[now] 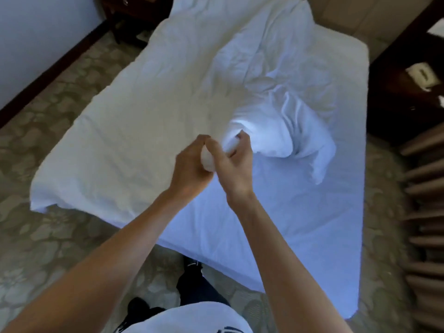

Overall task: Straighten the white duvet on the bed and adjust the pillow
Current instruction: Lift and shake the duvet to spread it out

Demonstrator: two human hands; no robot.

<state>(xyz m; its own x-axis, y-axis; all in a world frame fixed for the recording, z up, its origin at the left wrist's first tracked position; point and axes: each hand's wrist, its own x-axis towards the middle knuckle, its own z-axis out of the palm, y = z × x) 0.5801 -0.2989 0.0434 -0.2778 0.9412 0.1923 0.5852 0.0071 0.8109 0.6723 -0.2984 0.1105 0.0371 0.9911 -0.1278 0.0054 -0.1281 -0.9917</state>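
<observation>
A white duvet [149,111] lies across the left and far part of the bed [300,231], with its left edge hanging over the side. Its right portion is crumpled into a bunched fold [283,131] near the middle of the mattress. My left hand [189,164] and my right hand [236,164] are close together above the bed's centre. Both are closed on a gathered corner of the duvet. A white pillow [240,15] shows at the far end, partly under the duvet. The bare fitted sheet covers the near right part of the bed.
Patterned carpet [48,236] surrounds the bed. A dark nightstand [408,87] with a tissue box stands at the right. Pleated curtains [422,212] hang along the right edge. A white wall with a dark skirting board [48,70] runs along the left. My legs are at the foot.
</observation>
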